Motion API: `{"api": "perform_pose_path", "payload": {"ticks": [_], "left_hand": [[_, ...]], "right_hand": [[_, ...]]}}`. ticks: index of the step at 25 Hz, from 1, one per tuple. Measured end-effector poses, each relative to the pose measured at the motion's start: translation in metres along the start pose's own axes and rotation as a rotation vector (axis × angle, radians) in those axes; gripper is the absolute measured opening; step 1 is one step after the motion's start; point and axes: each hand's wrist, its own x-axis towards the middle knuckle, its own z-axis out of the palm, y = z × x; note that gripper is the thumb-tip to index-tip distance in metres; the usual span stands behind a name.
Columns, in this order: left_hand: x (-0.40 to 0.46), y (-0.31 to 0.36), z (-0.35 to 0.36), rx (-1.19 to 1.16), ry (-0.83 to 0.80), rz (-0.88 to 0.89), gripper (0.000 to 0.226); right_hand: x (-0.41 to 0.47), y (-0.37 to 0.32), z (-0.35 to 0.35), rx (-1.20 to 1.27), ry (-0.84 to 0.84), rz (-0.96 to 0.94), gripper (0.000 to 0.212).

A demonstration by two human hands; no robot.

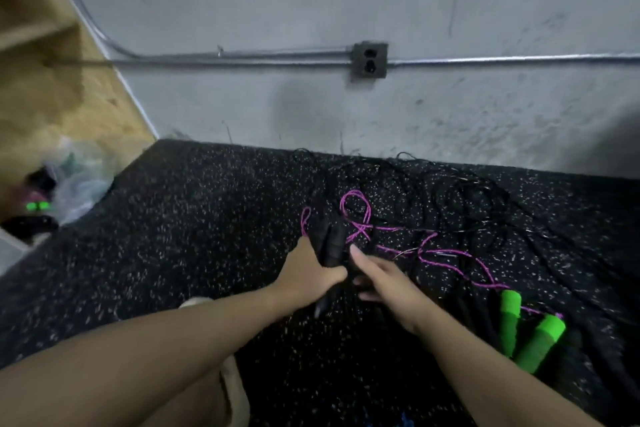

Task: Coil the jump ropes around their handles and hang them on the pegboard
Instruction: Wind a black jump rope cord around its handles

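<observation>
Speckled black rubber flooring point(194, 218) ran up to a grey concrete wall point(311, 3) where we crouched. Our left hand point(308, 276) gripped a pair of black handles point(333, 246), fingers curled round them and holding them upright off the floor. Our right hand point(384, 279) sat just beside them; its index finger reached toward the handles, but whether the other fingers were pinching a cord we could not tell, as the picture was blurred there.

Beyond the hands, a purple rope point(446, 256) looped loosely across the floor and trailed to two green handles point(526, 333) lying side by side near our right forearm. Thin black cords point(460, 191) sprawled in a tangle toward the wall, well apart from any neat coil. On the wall, an outlet box point(369, 60) sat on a metal conduit. To the far left a plywood shelf unit point(52, 80) held a plastic bag point(79, 180).

We judged the work barely begun: no rope looked coiled, the purple one was untouched, and no pegboard showed in view. Winding the black cord round its handles seemed the step in hand, with hanging everything left to do.
</observation>
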Motion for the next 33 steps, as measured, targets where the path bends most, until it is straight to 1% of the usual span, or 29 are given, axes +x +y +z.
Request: {"api": "perform_pose_path", "payload": {"ticks": [1,2,4,5,7,8,9,10,11,12,13,14,15,16,17,18,19,20,22,23,24,27,29,31,33], "left_hand": [[-0.009,0.01,-0.007,0.004,-0.02,0.046,0.061],[-0.02,0.02,-0.012,-0.014,-0.029,0.081,0.057],[-0.047,0.039,-0.02,-0.038,-0.018,0.131,0.053],[-0.064,0.049,-0.025,-0.01,-0.034,0.184,0.056],[-0.096,0.065,-0.035,0.018,-0.171,0.321,0.068],[-0.108,0.073,-0.041,0.029,-0.269,0.364,0.071],[-0.121,0.081,-0.052,0.078,-0.331,0.425,0.066],[-0.127,0.087,-0.062,0.243,-0.362,0.518,0.05],[-0.13,0.095,-0.071,0.455,-0.32,0.641,0.031],[-0.129,0.105,-0.079,0.612,-0.231,0.765,0.029],[-0.129,0.116,-0.08,0.696,-0.111,0.907,0.028],[-0.132,0.131,-0.078,0.666,-0.06,0.975,0.018],[-0.132,0.143,-0.076,0.617,-0.049,1.041,0.018],[-0.134,0.157,-0.071,0.59,-0.071,1.083,0.038],[-0.135,0.169,-0.066,0.6,-0.134,1.119,0.057],[-0.139,0.179,-0.061,0.61,-0.208,1.099,0.065],[-0.143,0.189,-0.059,0.604,-0.264,1.104,0.063],[-0.146,0.196,-0.056,0.587,-0.292,1.129,0.054],[-0.148,0.203,-0.053,0.576,-0.33,1.178,0.023],[-0.15,0.204,-0.056,0.57,-0.354,1.164,0.01],[-0.149,0.205,-0.06,0.556,-0.378,1.128,0.004],[-0.154,0.2,-0.077,0.412,-0.438,0.973,0.011],[-0.154,0.188,-0.087,0.315,-0.406,0.911,0.017],[-0.151,0.175,-0.093,0.221,-0.36,0.883,0.022],[-0.146,0.163,-0.096,0.154,-0.322,0.849,0.022]], "right_hand": [[-0.005,-0.005,0.005,0.031,-0.046,0.021,0.079],[-0.009,-0.011,0.009,0.078,-0.101,0.036,0.081],[-0.027,-0.033,0.016,0.201,-0.2,0.019,0.065],[-0.039,-0.048,0.019,0.263,-0.246,0.011,0.054],[-0.068,-0.076,0.016,0.331,-0.259,0.005,0.038],[-0.085,-0.088,0.008,0.292,-0.24,-0.003,0.031],[-0.102,-0.1,-0.003,0.19,-0.237,-0.028,0.026],[-0.12,-0.11,-0.017,0.058,-0.253,-0.064,0.02],[-0.139,-0.12,-0.032,-0.054,-0.274,-0.097,0.015],[-0.157,-0.129,-0.047,-0.135,-0.292,-0.107,0.011],[-0.174,-0.135,-0.063,-0.18,-0.295,-0.08,0.009],[-0.188,-0.139,-0.075,-0.193,-0.298,-0.048,0.01],[-0.199,-0.141,-0.084,-0.185,-0.3,-0.022,0.012],[-0.21,-0.143,-0.091,-0.168,-0.311,-0.007,0.015],[-0.218,-0.144,-0.095,-0.16,-0.336,0.01,0.017],[-0.224,-0.144,-0.098,-0.175,-0.367,0.027,0.02],[-0.23,-0.143,-0.1,-0.207,-0.39,0.039,0.022],[-0.235,-0.144,-0.101,-0.236,-0.397,0.043,0.022],[-0.243,-0.143,-0.104,-0.214,-0.375,0.049,0.02],[-0.248,-0.142,-0.104,-0.192,-0.368,0.049,0.019],[-0.251,-0.141,-0.105,-0.174,-0.369,0.044,0.021],[-0.256,-0.138,-0.113,-0.106,-0.401,0.049,0.038],[-0.254,-0.139,-0.114,-0.065,-0.432,0.059,0.049],[-0.248,-0.139,-0.11,-0.046,-0.471,0.073,0.051],[-0.242,-0.138,-0.104,-0.025,-0.506,0.086,0.051]]}}
